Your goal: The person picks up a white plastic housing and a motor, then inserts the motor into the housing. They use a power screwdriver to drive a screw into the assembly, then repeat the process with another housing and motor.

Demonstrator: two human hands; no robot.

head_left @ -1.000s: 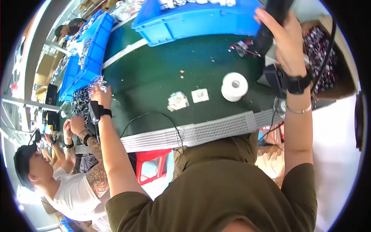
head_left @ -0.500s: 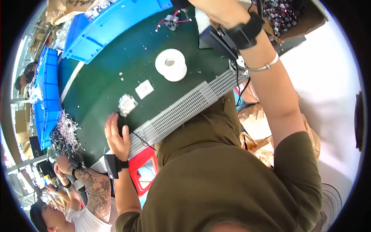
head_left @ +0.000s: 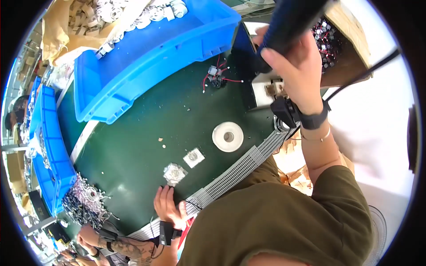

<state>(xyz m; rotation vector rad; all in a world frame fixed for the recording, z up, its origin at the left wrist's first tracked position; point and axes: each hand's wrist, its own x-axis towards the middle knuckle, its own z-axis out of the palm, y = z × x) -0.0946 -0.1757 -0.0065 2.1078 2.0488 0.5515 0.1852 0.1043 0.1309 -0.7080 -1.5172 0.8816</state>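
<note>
My right hand [head_left: 298,66] is raised at the upper right, its fingers wrapped round a thick dark blue-black cylindrical tool [head_left: 290,33]. Beneath it stands a black-and-white fixture [head_left: 259,92] with a small metal block [head_left: 274,89] on its front. My left hand [head_left: 168,206] rests on the table's near edge, thumb apart from the fingers, with nothing visible in it. Just beyond its fingertips lies a small shiny, clear-and-white piece [head_left: 174,174]. A white square with a round centre [head_left: 193,158] sits beside that. Farther right is a white spool [head_left: 228,136].
A large blue bin [head_left: 164,55] spans the far side; another blue bin [head_left: 55,146] is at left. Small parts with red wires [head_left: 216,77] lie near the fixture. A cardboard box [head_left: 346,73] holds more. At lower left are heaped cables [head_left: 86,201] and a co-worker's tattooed arm [head_left: 131,249].
The view has shifted, bringing the far bin and fixture more into sight. My right hand, partly cut off at the top before, now shows with the dark tool in it. My left hand stays at the edge.
</note>
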